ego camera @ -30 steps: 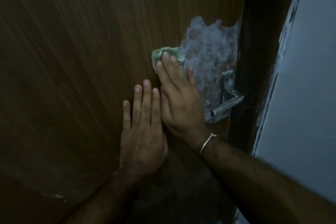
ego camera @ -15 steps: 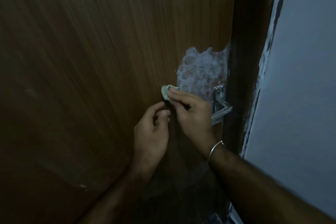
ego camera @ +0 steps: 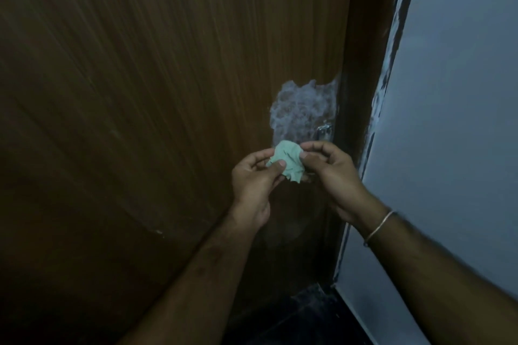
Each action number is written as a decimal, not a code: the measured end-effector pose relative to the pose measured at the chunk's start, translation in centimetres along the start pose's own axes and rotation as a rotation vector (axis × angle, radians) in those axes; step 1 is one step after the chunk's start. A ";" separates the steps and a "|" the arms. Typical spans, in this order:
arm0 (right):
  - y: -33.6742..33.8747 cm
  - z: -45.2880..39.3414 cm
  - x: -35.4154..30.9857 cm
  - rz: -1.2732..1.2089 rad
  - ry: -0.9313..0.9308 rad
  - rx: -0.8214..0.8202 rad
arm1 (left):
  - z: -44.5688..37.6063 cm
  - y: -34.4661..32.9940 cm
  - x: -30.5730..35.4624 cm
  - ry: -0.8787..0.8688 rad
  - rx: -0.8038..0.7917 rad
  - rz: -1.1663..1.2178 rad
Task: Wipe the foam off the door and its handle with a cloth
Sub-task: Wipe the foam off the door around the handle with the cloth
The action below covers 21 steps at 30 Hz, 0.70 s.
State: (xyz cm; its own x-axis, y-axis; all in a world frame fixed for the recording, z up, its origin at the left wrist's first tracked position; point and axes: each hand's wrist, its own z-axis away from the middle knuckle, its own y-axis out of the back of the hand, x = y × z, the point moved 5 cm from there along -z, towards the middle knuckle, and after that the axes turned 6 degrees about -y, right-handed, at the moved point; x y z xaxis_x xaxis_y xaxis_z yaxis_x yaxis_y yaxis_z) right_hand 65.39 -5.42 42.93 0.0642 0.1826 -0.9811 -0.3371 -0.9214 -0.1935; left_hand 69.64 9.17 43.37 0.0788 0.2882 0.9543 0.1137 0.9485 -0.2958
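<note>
I see the brown wood-grain door (ego camera: 140, 92) filling the left and middle of my view, its grain running in fine streaks; a small pale fleck sits low on it toward the left; the lighting is dim throughout. Moving right, my left hand (ego camera: 253, 180) is raised in front of the door, thumb and fingers pinched on the left edge of the cloth (ego camera: 287, 164); the cloth is a small, pale green, crumpled wad, held up between both hands just below the foam and, as far as I can tell, off the door's surface. Above it the foam (ego camera: 304, 108) spreads as a white, bubbly patch on the door close to its right edge; brown wood shows through its thinner middle. At the foam's lower right a bit of the metal handle (ego camera: 323, 129) peeks out, bright and partly lathered; the rest of it is hidden behind my right hand (ego camera: 333, 176), which grips the right side of the cloth with thumb and fingertips closed on it. A thin metal bangle (ego camera: 378, 228) circles that wrist. Further right stands the dark door frame (ego camera: 361, 64), then a pale grey-blue wall (ego camera: 462, 120) with rough, flaked paint along its edge; at the near bottom lies a strip of dark floor (ego camera: 308, 314).
</note>
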 end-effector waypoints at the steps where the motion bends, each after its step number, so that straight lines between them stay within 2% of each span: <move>1: 0.1 0.2 -0.3 0.028 -0.004 -0.045 | 0.0 -0.1 0.2 -0.027 -0.010 -0.027; 3: 0.6 0.4 -0.7 0.082 0.013 -0.051 | -0.2 -0.1 0.5 -0.061 -0.033 -0.048; 6: 1.3 0.5 -0.8 0.126 0.025 0.066 | -0.3 -0.1 0.2 -0.023 -0.109 0.052; 7: 1.6 0.7 -0.9 0.276 0.081 0.136 | -0.3 -0.1 0.1 -0.007 -0.130 0.081; 9: 1.5 1.5 -1.7 0.683 0.315 0.257 | -0.5 -0.1 -0.2 -0.001 -0.149 0.093; 10: 1.0 1.9 -1.9 0.753 0.422 0.245 | -0.6 -0.1 -0.2 -0.002 -0.159 0.079; 12: -0.3 2.2 -1.4 0.687 0.429 0.092 | -0.9 0.0 -0.3 -0.013 -0.188 0.048; 14: -0.9 1.9 -0.3 0.531 0.287 0.001 | -1.1 0.2 -0.6 -0.004 -0.210 0.034; 19: -0.9 1.4 1.4 0.278 0.110 0.026 | -2.2 0.8 -1.0 0.034 -0.269 0.001; 21: -0.9 0.9 2.4 0.055 -0.041 -0.011 | -2.8 0.7 -0.8 0.041 -0.306 -0.005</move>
State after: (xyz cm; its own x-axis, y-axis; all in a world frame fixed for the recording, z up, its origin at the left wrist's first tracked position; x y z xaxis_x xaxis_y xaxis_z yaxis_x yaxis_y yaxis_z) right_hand 65.00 -3.84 40.79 0.0077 0.1456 -0.9893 -0.3284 -0.9341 -0.1400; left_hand 72.39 9.22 42.34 0.1170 0.2717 0.9552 0.4066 0.8644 -0.2957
